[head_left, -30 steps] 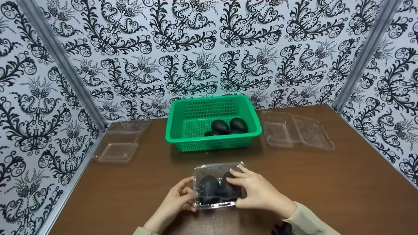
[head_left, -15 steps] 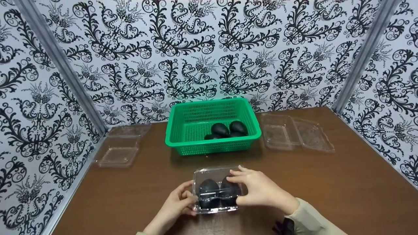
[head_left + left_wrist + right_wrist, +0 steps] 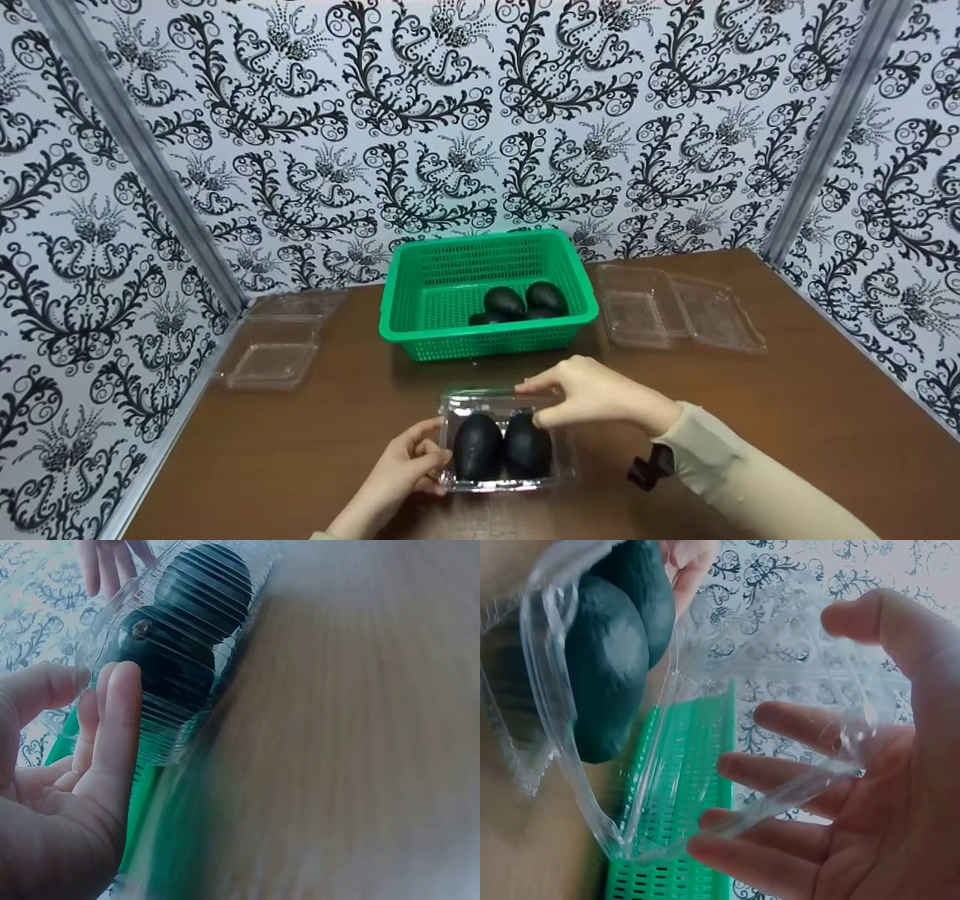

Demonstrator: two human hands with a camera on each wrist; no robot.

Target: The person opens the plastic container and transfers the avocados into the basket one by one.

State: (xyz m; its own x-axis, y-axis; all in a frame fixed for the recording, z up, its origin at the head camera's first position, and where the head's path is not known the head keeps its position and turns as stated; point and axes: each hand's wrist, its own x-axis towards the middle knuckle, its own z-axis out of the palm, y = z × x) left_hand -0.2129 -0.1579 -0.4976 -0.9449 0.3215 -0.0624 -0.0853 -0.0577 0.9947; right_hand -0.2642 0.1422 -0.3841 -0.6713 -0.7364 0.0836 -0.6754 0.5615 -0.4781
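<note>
A clear plastic clamshell container (image 3: 568, 454) at the near middle of the table holds two dark avocados (image 3: 478, 448) side by side. My left hand (image 3: 409, 459) grips its left edge, thumb on one side and fingers on the other, as the left wrist view (image 3: 82, 757) shows. The raised lid (image 3: 780, 799) stands away from the avocados on the far side. Over the container's back right, my right hand (image 3: 600, 394) has its thumb apart from its fairly straight fingers, which lie against the lid in the right wrist view.
Behind the container stands a green perforated basket (image 3: 487, 341) with several avocados (image 3: 504, 301) at its right. Opened clear containers lie at the left (image 3: 270, 360) and right (image 3: 637, 307) of the table. Patterned panels (image 3: 480, 135) close off the back and sides.
My right hand has moved up and back from the container's right side. The lid has lifted off the avocados, which show more plainly. My left hand keeps its grip on the left edge.
</note>
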